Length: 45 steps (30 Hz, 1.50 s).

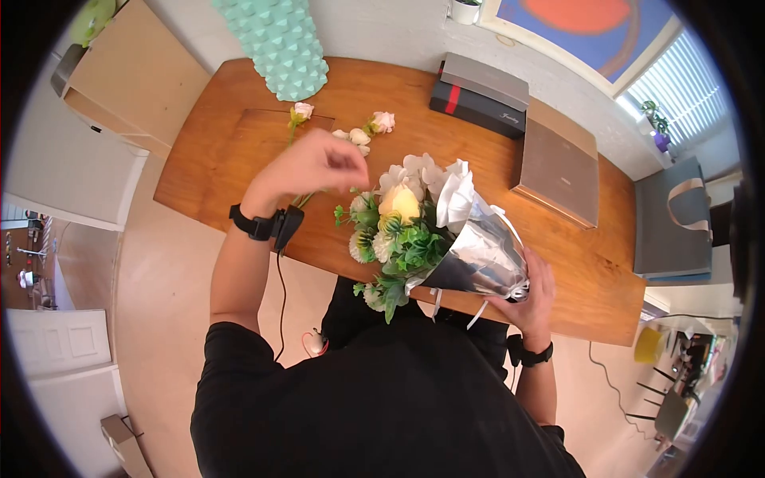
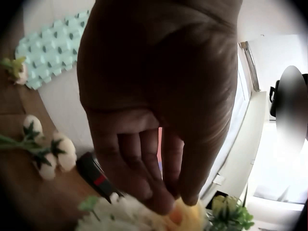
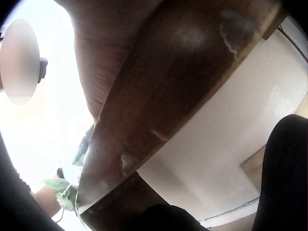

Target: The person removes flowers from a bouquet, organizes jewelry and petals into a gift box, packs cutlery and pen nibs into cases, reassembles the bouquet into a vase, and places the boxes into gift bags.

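Note:
A bouquet with a yellow rose (image 1: 400, 204), white blooms, green leaves and silver wrapping (image 1: 483, 256) lies tilted over the table's near edge. My right hand (image 1: 532, 293) grips the narrow wrapped end. My left hand (image 1: 319, 163) hovers just left of the blooms, with loosely bent fingers and nothing visible in them. In the left wrist view, the fingertips of this hand (image 2: 154, 115) are over the yellow rose (image 2: 185, 214). The table's underside hides the grip in the right wrist view, where leaves (image 3: 57, 183) show at lower left.
Pale pink roses (image 1: 383, 122) and cream buds (image 1: 358, 140) lie on the wooden table (image 1: 215, 151). A mint textured vase (image 1: 279, 48) is at the back left. A black box (image 1: 478, 107) and a brown box (image 1: 558, 169) occupy the back right. A grey bag (image 1: 674, 231) is beyond.

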Each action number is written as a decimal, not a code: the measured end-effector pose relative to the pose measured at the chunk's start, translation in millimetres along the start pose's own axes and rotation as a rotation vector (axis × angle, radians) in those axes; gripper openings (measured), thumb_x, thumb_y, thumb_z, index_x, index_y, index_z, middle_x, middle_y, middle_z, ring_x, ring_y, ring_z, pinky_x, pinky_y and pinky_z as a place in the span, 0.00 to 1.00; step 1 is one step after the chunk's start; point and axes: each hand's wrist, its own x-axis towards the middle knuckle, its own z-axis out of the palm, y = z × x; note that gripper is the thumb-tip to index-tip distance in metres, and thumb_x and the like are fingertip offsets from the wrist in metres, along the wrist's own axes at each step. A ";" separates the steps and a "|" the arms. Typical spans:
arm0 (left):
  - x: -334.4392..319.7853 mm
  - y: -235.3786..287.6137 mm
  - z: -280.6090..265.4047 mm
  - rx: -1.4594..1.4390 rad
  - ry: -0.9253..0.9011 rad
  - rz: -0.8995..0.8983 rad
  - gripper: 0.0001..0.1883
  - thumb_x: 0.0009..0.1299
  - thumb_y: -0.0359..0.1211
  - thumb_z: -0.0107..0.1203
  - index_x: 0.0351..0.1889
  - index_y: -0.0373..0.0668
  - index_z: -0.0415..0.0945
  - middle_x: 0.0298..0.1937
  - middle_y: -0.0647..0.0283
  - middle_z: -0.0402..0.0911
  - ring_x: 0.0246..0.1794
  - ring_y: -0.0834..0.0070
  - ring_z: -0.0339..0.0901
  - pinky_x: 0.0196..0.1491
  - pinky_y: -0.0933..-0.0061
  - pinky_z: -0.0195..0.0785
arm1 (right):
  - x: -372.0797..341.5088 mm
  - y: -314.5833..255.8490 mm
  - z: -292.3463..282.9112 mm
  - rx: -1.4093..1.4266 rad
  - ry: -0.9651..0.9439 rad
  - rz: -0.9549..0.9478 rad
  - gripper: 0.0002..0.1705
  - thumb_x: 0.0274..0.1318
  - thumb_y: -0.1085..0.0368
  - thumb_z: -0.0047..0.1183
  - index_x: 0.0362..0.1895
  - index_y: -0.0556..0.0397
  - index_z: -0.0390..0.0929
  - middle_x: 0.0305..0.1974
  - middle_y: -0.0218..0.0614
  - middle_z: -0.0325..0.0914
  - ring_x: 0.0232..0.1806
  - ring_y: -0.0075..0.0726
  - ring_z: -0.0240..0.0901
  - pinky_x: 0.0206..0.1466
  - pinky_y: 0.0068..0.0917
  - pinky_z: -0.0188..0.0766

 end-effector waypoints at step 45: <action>4.6 44.8 7.1 -0.330 0.863 0.536 0.13 0.93 0.35 0.59 0.57 0.30 0.81 0.45 0.50 0.93 0.37 0.69 0.91 0.41 0.68 0.87 | 2.9 -5.2 -2.5 -0.028 -0.020 0.022 0.69 0.36 0.35 0.91 0.79 0.59 0.77 0.67 0.53 0.86 0.64 0.65 0.84 0.67 0.55 0.82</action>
